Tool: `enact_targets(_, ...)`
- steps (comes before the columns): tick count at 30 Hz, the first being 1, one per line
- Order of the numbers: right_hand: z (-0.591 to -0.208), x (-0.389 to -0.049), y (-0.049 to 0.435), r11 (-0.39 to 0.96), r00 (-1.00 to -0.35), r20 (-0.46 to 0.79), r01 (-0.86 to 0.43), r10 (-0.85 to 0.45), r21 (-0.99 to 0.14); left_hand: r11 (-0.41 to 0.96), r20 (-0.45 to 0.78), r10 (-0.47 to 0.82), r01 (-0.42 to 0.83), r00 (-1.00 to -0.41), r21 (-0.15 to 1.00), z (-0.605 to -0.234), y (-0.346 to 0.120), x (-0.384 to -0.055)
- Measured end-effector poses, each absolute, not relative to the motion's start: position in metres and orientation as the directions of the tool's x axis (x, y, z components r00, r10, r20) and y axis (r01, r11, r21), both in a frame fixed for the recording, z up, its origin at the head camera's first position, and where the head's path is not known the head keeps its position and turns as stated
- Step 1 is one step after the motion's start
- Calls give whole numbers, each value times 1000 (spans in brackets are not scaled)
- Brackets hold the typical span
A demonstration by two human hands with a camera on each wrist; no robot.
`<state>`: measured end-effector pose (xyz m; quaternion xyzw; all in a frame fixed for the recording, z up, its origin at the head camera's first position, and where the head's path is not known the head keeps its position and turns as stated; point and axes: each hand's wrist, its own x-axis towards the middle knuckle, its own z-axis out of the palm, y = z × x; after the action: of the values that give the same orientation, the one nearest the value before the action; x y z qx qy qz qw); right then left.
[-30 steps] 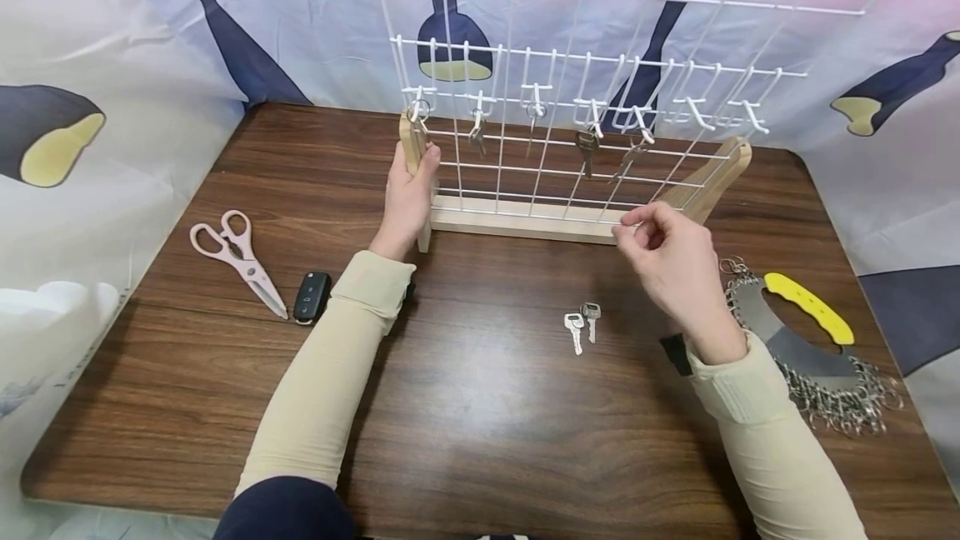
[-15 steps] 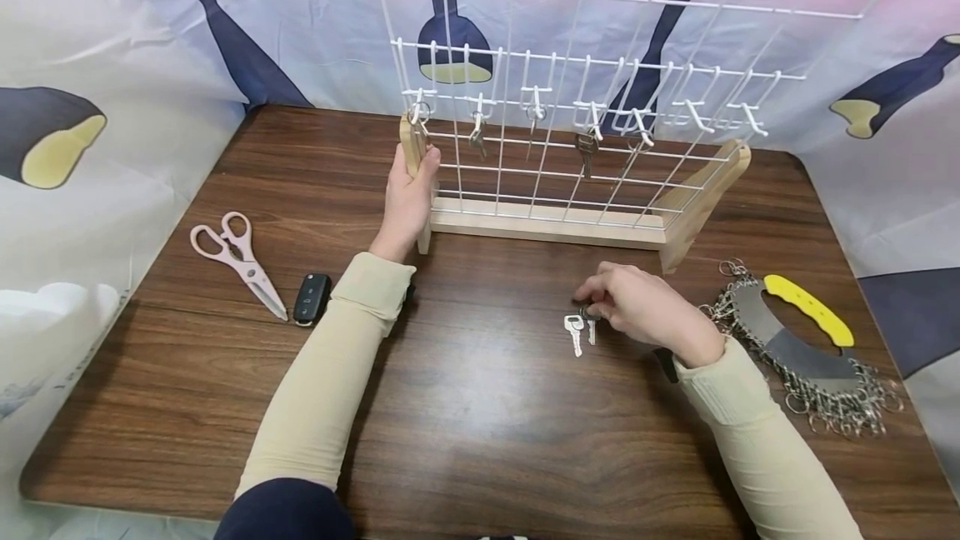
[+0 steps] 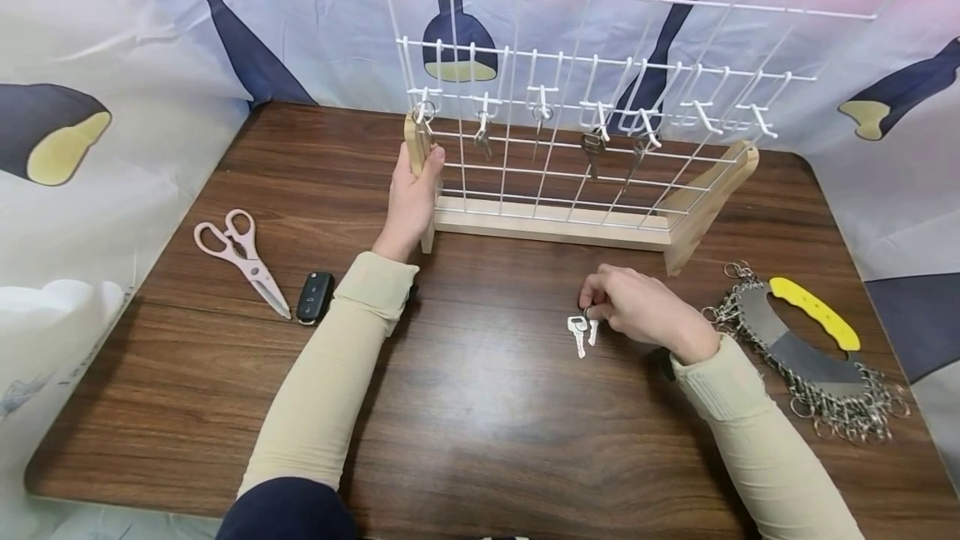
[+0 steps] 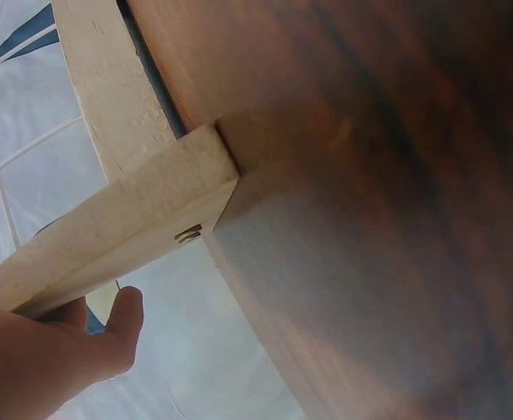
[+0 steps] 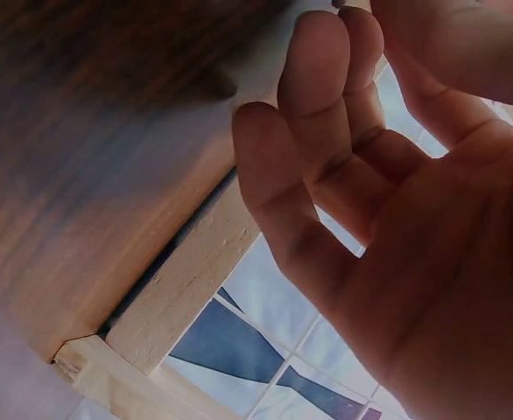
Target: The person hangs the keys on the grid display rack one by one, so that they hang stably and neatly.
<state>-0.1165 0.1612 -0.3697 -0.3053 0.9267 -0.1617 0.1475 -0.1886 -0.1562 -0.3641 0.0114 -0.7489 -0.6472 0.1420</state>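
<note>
In the head view my left hand (image 3: 414,194) grips the left wooden upright (image 3: 417,148) of a white wire rack (image 3: 540,140); the left wrist view shows thumb and fingers around that wooden piece (image 4: 108,227). Over the table my right hand (image 3: 637,311) pinches the upper end of a pair of small silver keys (image 3: 578,336). Its thumb and fingertips hide part of the darker key's head. In the right wrist view the fingers of my right hand (image 5: 388,192) are bent, and the pinch point is mostly out of frame. Several keys (image 3: 592,148) hang on the rack's white hooks.
Left on the brown table (image 3: 480,440) lie pink scissors (image 3: 243,261) and a black car key fob (image 3: 315,297). On the right lies a curved metal key holder (image 3: 802,348) with a yellow handle and many small rings. A patterned cloth (image 3: 322,23) hangs behind.
My right hand has come down from beside the rack's lower right to the keys and now pinches them; the darker key has shifted slightly. My left hand stays on the upright.
</note>
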Motion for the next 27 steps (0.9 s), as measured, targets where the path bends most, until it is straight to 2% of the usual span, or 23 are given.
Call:
enact_targets(10, -368, -117, 167, 756, -785, -162, -486, -598, -439, 157, 209, -203, 179, -957, 971, -364, -157, -189)
enact_targets(27, -355, -116, 177, 705, -816, -23, -484, -578, -519, 130, 204, -199, 180, -958, 975, -365, -156, -189)
